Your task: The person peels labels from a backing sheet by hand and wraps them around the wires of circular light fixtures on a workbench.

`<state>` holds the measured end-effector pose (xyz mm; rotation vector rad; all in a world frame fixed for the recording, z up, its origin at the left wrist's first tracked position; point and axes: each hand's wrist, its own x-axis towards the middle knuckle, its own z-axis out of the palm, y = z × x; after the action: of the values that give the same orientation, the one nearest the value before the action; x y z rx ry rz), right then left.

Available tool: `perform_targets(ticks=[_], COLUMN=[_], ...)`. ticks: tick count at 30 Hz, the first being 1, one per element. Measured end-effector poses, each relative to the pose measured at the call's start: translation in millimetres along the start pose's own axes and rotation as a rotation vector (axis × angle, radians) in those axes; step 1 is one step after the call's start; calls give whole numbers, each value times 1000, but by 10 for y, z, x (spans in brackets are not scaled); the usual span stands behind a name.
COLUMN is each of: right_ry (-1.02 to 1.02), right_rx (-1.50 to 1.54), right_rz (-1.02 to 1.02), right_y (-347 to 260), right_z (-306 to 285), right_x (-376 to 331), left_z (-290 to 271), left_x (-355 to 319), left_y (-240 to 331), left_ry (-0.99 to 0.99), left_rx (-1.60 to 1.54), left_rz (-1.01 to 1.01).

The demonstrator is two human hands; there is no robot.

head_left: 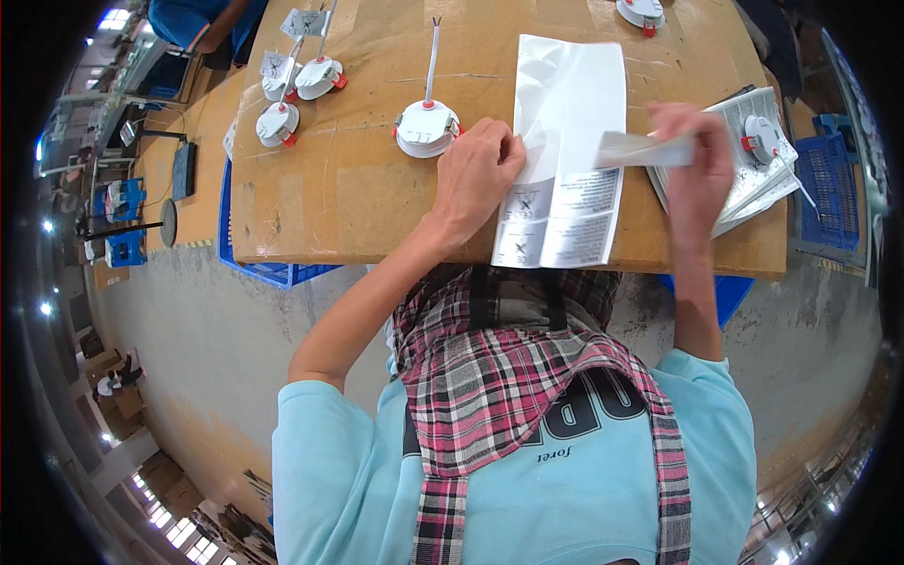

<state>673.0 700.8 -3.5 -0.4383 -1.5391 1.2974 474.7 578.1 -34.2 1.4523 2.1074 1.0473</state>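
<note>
A white printed sheet (568, 104) with fold creases lies in front of me, its near end past the table's edge. At its left edge, my left hand (478, 177) is closed, with fingertips on the paper. My right hand (699, 155), smeared by motion, is closed on a flat whitish strip (642, 151) above the sheet's right side; the strip's exact kind is unclear. Just beyond my left hand sits a round white downlight (427, 129) with side clips and a cable sticking up. To the right, another downlight (761, 139) rests on a stack of printed sheets (730, 209).
Several more downlights (320, 79) with cables, some tagged, stand at the far left of the brown table (358, 209). One downlight (642, 13) is at the far edge. Blue crates (282, 273) show below the table. A co-worker's arm (221, 26) is at the far left.
</note>
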Motion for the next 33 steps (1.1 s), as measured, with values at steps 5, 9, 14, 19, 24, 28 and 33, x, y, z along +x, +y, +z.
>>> perform_targets(ticks=[5,9,14,19,24,28,33], right_ry=[210,118,-292,-469,-314,-405,-354], right_rx=[263,-319,-477,-418,-404,-328,-390], right_rz=[-87,12,33,-38,52,411,444], right_y=[-449,-358,-318,-268,-49,33,-37], right_z=[-436,-274,293,635,592,449,507], right_x=[476,485,484,501,390,356,537], left_z=[72,-113,-394,-423,-480,-509,-492], left_x=[-28,-84,-33,58,38,39,20], left_y=[32,276,570,511,383,271,-276], left_ry=[1,-14,-123,-287,-64,-36,247], left_rx=[281,242,-355,-813,-945,-700,81], left_rz=[154,93,-15,-152,-198,-211,50])
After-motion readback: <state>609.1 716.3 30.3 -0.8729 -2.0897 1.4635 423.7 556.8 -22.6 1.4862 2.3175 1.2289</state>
